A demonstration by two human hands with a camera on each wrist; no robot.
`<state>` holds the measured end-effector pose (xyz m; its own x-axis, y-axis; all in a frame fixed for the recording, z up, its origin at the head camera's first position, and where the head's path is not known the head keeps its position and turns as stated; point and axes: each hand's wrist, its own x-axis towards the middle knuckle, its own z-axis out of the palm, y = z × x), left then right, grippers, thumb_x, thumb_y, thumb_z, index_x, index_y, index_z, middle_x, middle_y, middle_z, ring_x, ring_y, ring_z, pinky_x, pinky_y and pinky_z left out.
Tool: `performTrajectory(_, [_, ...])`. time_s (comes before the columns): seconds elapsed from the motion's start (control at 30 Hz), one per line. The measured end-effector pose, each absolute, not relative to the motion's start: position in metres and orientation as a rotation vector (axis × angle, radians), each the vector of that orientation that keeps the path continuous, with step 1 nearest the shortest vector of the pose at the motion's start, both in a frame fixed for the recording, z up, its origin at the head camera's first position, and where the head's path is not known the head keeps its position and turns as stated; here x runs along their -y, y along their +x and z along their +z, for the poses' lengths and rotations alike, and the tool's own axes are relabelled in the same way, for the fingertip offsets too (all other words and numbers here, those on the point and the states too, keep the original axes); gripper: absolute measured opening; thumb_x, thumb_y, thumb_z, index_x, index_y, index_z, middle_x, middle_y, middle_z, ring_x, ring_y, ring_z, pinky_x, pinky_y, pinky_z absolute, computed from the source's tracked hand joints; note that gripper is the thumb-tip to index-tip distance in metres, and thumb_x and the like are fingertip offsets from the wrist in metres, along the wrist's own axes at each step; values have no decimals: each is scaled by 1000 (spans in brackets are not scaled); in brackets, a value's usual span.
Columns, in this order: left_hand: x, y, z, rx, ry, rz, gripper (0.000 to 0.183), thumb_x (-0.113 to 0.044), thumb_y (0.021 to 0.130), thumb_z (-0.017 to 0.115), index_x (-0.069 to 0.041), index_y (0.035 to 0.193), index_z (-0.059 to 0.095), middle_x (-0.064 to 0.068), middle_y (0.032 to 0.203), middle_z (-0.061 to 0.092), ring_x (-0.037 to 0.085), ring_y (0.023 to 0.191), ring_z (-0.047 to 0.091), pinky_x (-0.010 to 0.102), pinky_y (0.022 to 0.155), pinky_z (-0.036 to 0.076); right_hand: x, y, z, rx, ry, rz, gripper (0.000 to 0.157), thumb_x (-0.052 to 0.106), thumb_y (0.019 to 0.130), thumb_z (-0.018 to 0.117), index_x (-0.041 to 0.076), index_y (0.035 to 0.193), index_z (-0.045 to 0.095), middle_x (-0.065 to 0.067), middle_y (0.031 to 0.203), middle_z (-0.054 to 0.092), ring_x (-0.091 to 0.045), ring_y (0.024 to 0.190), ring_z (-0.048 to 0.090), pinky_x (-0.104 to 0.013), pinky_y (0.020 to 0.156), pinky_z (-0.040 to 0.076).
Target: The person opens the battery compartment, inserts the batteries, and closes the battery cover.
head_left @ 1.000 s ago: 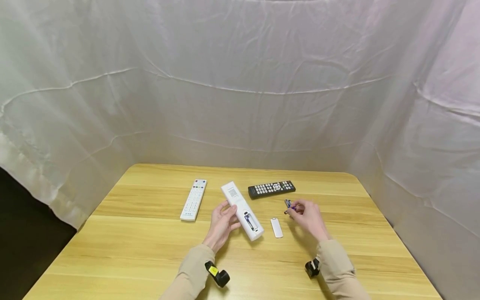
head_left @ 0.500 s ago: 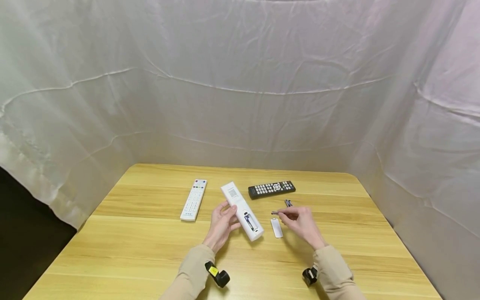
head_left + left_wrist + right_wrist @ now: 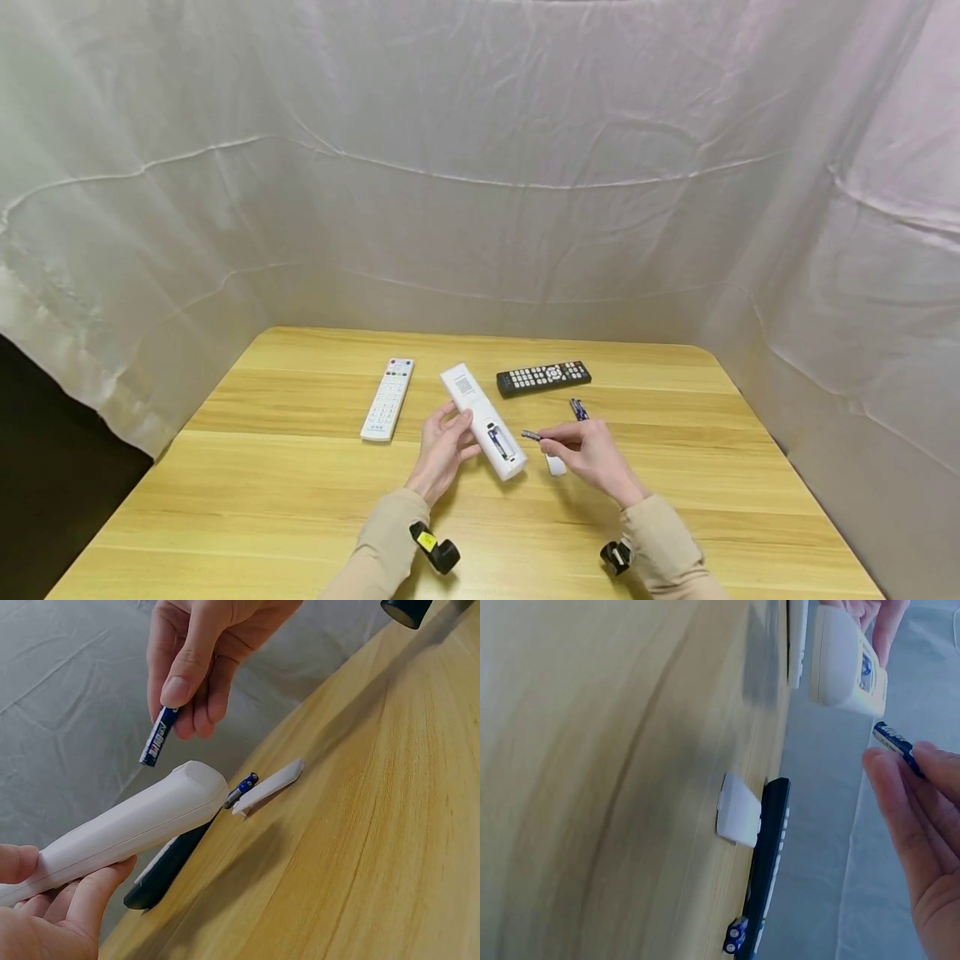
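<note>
My left hand (image 3: 441,446) holds a white remote control (image 3: 467,400) above the table, back side up. Its battery compartment (image 3: 510,448) is uncovered, and one blue battery (image 3: 497,442) lies inside. Between thumb and fingers my right hand (image 3: 596,458) pinches another blue battery (image 3: 159,739), one end sticking out toward the remote. In the right wrist view this held battery (image 3: 895,741) is close to the remote's lower end, with a gap between. The white battery cover (image 3: 739,811) lies on the table, partly hidden by my right hand in the head view.
A pair of blue batteries (image 3: 735,935) lies on the table behind my right hand. Farther back is a black remote control (image 3: 543,378), buttons up. Left of my left hand lies a second white remote (image 3: 387,400). Pale curtains (image 3: 480,233) hang around the wooden table (image 3: 247,500).
My right hand has lifted the battery from beside the others and carried it left, past the cover, toward the remote. The left hand and its remote have hardly moved.
</note>
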<state>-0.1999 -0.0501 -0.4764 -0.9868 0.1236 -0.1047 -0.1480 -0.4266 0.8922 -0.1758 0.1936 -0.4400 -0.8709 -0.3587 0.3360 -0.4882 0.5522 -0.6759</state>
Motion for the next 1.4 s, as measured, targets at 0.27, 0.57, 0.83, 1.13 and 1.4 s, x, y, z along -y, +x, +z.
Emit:
performTrajectory(0.27, [50, -200, -477, -1592, -38, 2522, 47, -9, 104, 50, 6, 146, 34, 35, 138, 54, 16, 94, 73, 29, 78, 65, -184, -172, -444, 2563, 834, 1187, 14, 1, 85, 76, -3, 98, 78, -19, 91, 78, -10, 71, 73, -16, 60, 60])
performTrajectory(0.57, [50, -200, -477, -1590, -51, 2525, 48, -10, 104, 52, 6, 146, 35, 32, 134, 58, 16, 92, 73, 29, 76, 65, -177, -172, -446, 2562, 898, 1138, 15, 1, 84, 77, -2, 99, 78, -17, 93, 78, -11, 71, 73, -15, 62, 60])
performTrajectory(0.83, [49, -201, -476, -1589, -47, 2524, 47, -10, 104, 52, 6, 145, 35, 33, 136, 57, 16, 93, 73, 31, 79, 65, -172, -172, -448, 2530, 972, 1003, 15, 2, 83, 77, -1, 98, 78, -17, 91, 79, -15, 70, 74, -11, 62, 58])
performTrajectory(1.13, [48, -200, -475, -1588, -48, 2526, 47, -10, 104, 51, 6, 145, 35, 34, 137, 55, 16, 94, 73, 32, 80, 65, -168, -174, -451, 2412, 1072, 783, 14, 0, 79, 80, 0, 94, 78, -14, 87, 79, -18, 71, 76, -13, 65, 60])
performTrajectory(1.4, [47, -200, -474, -1588, -62, 2534, 46, -8, 103, 52, 6, 144, 37, 27, 126, 65, 16, 90, 73, 30, 76, 65, -162, -170, -453, 2394, 1065, 635, 15, 0, 78, 80, 0, 93, 77, -12, 84, 78, -17, 68, 73, -14, 63, 60])
